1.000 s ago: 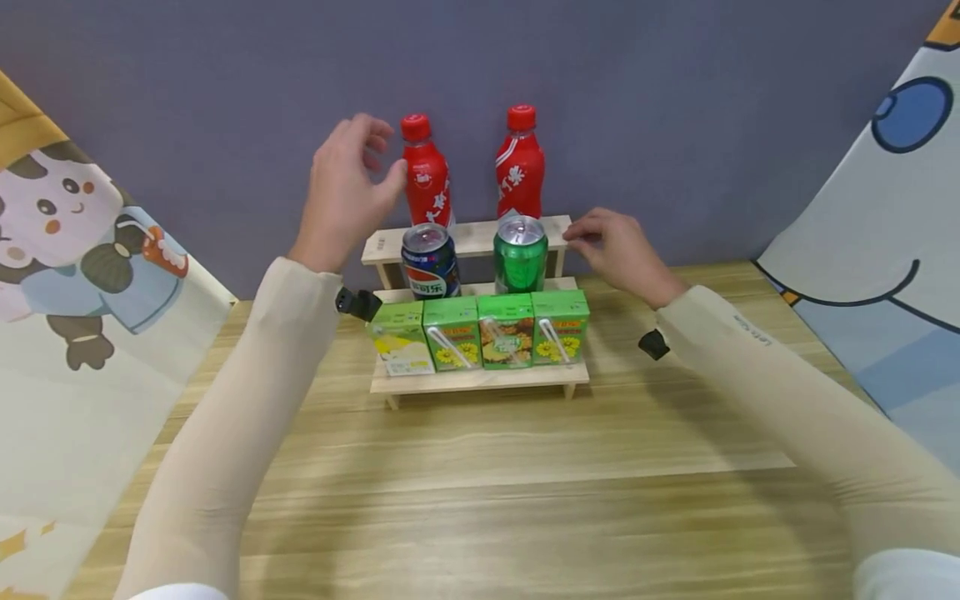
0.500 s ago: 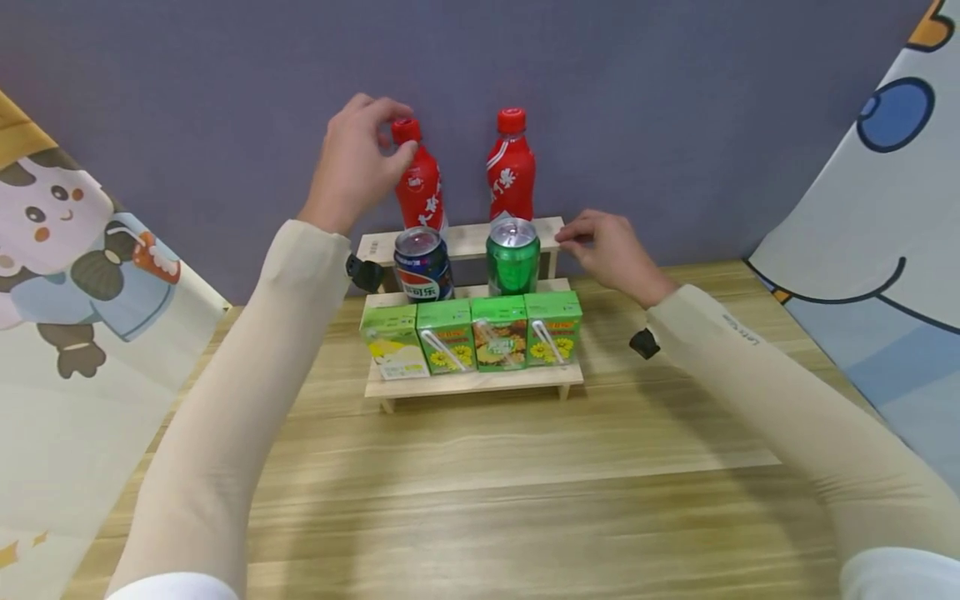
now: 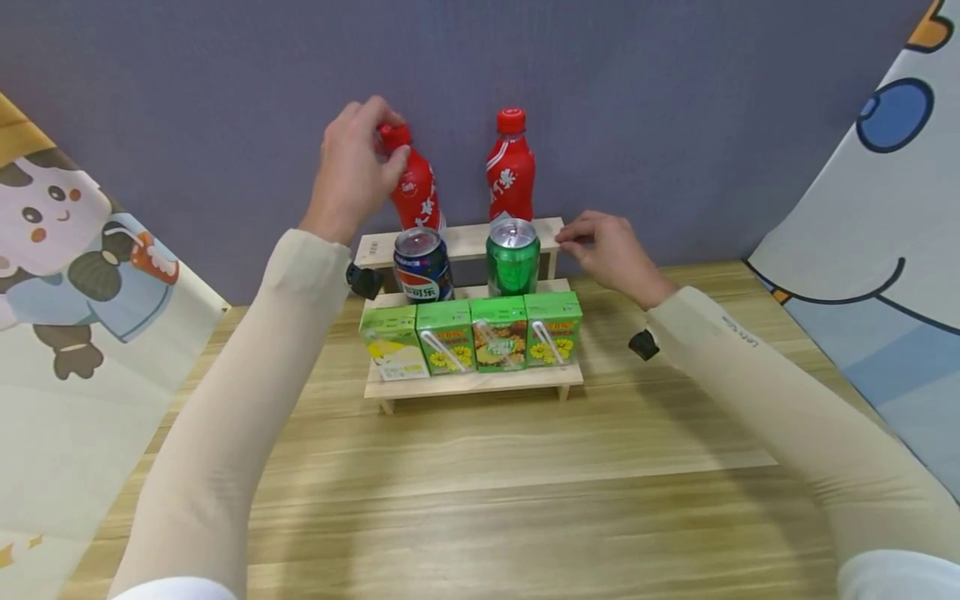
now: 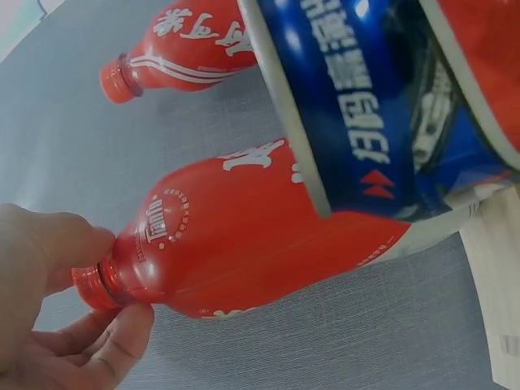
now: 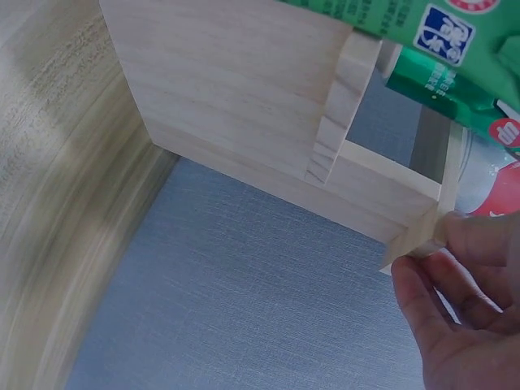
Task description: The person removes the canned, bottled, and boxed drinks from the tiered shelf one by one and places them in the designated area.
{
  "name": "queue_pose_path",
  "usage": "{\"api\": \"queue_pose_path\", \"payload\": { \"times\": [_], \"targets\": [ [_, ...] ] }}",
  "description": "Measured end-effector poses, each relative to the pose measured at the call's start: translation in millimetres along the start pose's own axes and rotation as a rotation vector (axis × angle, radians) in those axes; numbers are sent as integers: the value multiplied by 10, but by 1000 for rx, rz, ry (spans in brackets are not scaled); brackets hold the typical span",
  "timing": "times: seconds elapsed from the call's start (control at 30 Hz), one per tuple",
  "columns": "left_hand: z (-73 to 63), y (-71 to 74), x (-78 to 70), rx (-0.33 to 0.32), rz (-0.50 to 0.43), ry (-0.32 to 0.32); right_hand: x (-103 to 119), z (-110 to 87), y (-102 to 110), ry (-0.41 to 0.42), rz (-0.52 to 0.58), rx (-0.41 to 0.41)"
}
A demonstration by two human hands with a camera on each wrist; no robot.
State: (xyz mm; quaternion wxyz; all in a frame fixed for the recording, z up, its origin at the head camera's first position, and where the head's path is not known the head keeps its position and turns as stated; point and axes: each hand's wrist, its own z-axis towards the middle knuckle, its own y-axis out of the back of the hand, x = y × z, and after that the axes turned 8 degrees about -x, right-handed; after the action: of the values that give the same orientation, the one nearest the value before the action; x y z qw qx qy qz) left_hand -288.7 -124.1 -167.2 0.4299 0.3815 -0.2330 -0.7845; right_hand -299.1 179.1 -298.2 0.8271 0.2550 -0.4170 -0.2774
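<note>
My left hand (image 3: pixel 352 171) pinches the neck of the left red soda bottle (image 3: pixel 416 192), just under its red cap (image 4: pixel 96 286). That bottle leans left on the upper tier of a small wooden stepped rack (image 3: pixel 468 240). My right hand (image 3: pixel 611 254) pinches the right end of the upper tier, thumb and fingers on the board's edge (image 5: pixel 418 236) in the right wrist view. A second red bottle (image 3: pixel 512 175) stands upright on the same tier. In front, on the lower tier, are a dark blue cola can (image 3: pixel 423 267) and a green can (image 3: pixel 513 258).
Several green juice boxes (image 3: pixel 447 337) with straws line the front of the lower tier. The rack stands on a wood-grain table (image 3: pixel 465 475) against a grey-blue back panel (image 3: pixel 637 100). Cartoon-printed panels (image 3: pixel 67 400) close in both sides.
My left hand has closed in on the left bottle's neck and gripped it, and the bottle's top has tipped left. My right hand holds its place at the rack's end.
</note>
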Motion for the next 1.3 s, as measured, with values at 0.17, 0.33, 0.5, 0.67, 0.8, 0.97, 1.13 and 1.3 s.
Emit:
{"api": "queue_pose_path", "payload": {
  "times": [0.17, 0.33, 0.5, 0.67, 0.8, 0.97, 1.13, 1.3],
  "targets": [
    [-78, -5, 65, -78, -3, -9, 12, -11, -9, -17, -2, 20],
    [-148, 24, 162, -151, -19, -5, 17, -25, -24, -16, -5, 30],
    [-178, 179, 263, -185, -14, 33, 13, -40, -21, -25, -15, 35],
    [-202, 397, 349, -210, -13, 86, 6, -41, -10, -28, -20, 28],
    [-266, 568, 447, -237, -13, 108, 5, -42, -11, -27, -24, 28],
    [-355, 691, 615, -211, 25, 158, 3, -40, -20, -31, -31, 28],
    [-403, 692, 812, -114, 79, 224, 15, -25, -10, -8, -55, 26],
    [-476, 598, 1025, -52, 91, 221, 23, -11, 9, -2, -65, 31]
  ]
}}
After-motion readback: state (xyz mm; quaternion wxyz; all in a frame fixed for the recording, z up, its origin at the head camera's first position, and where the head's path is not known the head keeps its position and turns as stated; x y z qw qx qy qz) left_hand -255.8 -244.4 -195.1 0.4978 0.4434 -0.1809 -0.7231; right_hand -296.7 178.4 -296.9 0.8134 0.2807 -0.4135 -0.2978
